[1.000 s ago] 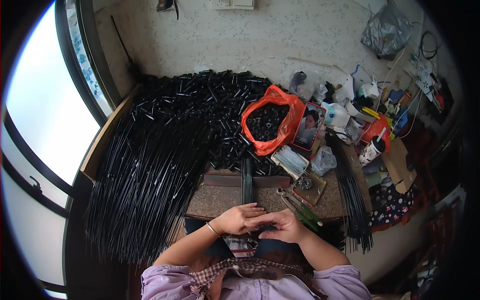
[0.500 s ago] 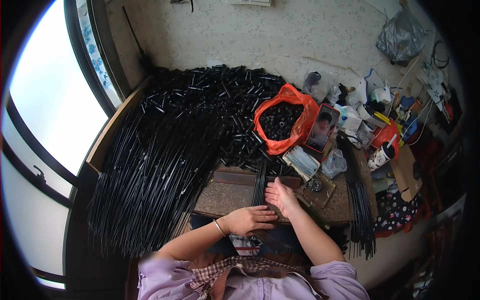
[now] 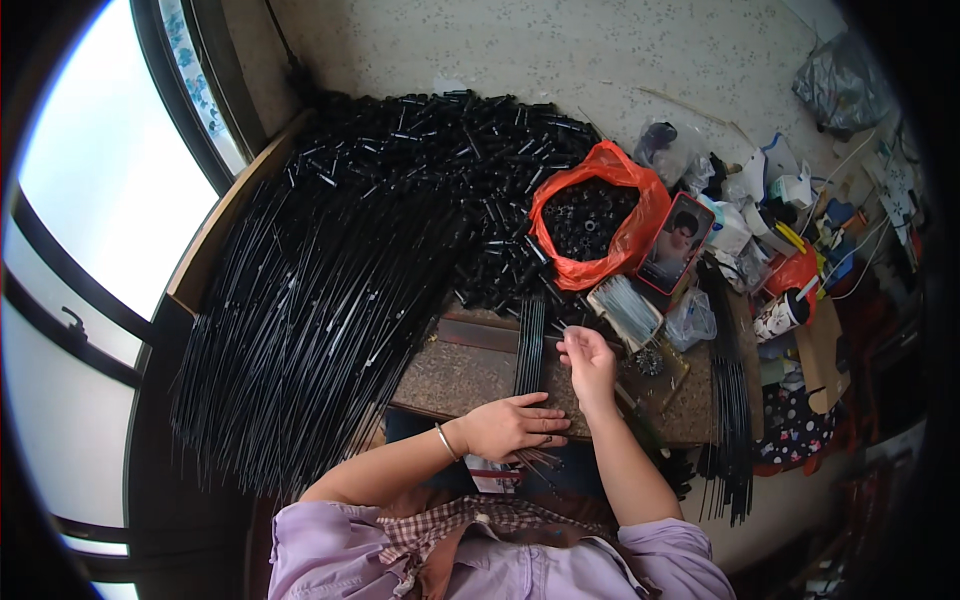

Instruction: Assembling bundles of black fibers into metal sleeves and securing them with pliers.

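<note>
If pressure from the left hand [image 3: 508,428] is eased or unevenly applied, the row of thin rods [image 3: 531,350] could be rolled apart, since the lower ends are already seen fanned beyond the near edge of the table [image 3: 450,375]. That hand is laid palm-down across the row at this edge, its fingers extended over the rods rather than clenched. The right hand [image 3: 588,365] is raised just right of the row, thumb and fingertips drawn together; whether anything small is pinched there cannot be told. If it were swung outward, the translucent sticks [image 3: 627,310] might be knocked loose; pieces from the heap [image 3: 440,140] could also be nudged among the rods.

The rods are straight, slender and dark, with a dull sheen. The heap, toward the table's far edge, is made up of short, glossy black cylinders. Small black rings [image 3: 590,218] are gathered in a crinkled red plastic bag [image 3: 568,270]. A flat brown bar [image 3: 475,335] is crossed by the rods on the speckled tabletop.
</note>
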{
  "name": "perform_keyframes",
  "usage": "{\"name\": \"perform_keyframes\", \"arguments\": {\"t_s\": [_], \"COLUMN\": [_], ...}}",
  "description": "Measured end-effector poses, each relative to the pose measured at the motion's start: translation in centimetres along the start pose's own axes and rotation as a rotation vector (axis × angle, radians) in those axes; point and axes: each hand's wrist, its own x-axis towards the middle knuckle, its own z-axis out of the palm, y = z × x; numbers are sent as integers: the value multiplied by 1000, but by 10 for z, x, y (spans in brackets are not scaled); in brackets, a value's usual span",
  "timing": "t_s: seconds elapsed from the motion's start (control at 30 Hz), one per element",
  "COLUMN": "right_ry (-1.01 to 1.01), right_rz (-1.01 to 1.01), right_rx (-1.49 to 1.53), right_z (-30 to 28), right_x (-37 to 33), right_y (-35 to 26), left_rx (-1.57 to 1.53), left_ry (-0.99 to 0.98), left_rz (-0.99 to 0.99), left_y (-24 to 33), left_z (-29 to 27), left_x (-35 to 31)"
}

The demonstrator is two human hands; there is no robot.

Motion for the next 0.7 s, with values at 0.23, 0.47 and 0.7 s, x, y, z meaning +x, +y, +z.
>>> {"name": "perform_keyframes", "arguments": {"t_s": [0.23, 0.47, 0.7], "right_ry": [-916, -496, -698], "right_rz": [-22, -429, -443], "right_rx": [438, -389, -71], "right_z": [1, -3, -20], "right_x": [-66, -97, -92], "right_y": [-74, -75, -126], "left_rx": [-306, -336, -391], "left_ry": [166, 256, 233], "left_rz": [-110, -145, -126], "left_y": [-4, 2, 0], "left_z": [-1, -6, -6], "left_x": [-9, -1, -4]}}
